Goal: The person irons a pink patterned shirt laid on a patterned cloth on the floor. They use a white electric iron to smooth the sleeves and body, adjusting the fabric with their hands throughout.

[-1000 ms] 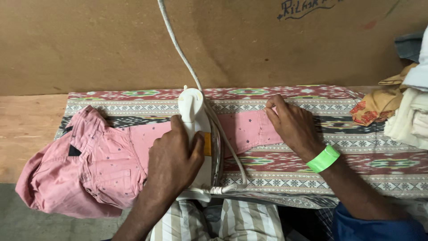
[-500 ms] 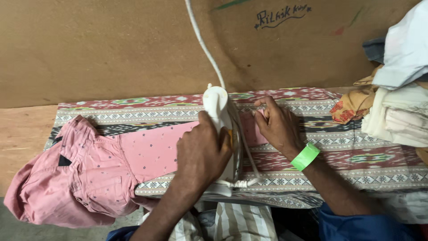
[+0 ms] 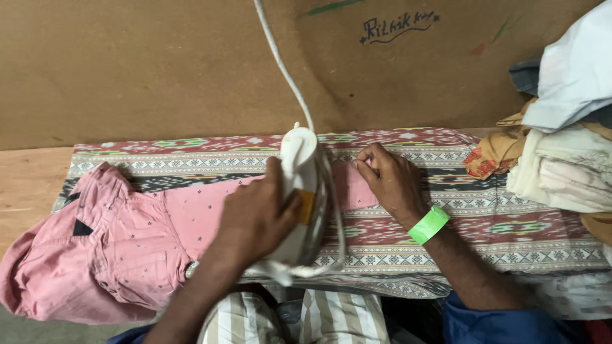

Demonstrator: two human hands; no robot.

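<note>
Small pink trousers [image 3: 127, 236] with tiny star prints lie across a patterned cloth-covered ironing surface [image 3: 484, 216], waist at the left, one leg stretched to the right. My left hand [image 3: 255, 216] grips the handle of a white electric iron [image 3: 299, 191] that rests on the trouser leg. My right hand [image 3: 392, 181], with a bright green wristband [image 3: 428, 224], pinches the hem end of the leg just right of the iron. The iron's white cord [image 3: 280, 64] runs up and out of the top edge.
A pile of folded clothes [image 3: 567, 146] in white, tan and orange sits at the right. A brown board wall [image 3: 159, 70] stands behind the surface. Bare wooden tabletop [image 3: 25, 185] shows at the left. Striped fabric [image 3: 344, 318] hangs below the near edge.
The iron slid right along the trouser leg toward the hem, then came back slightly left. My right hand's fingers curled onto the hem end. The camera view shifted right.
</note>
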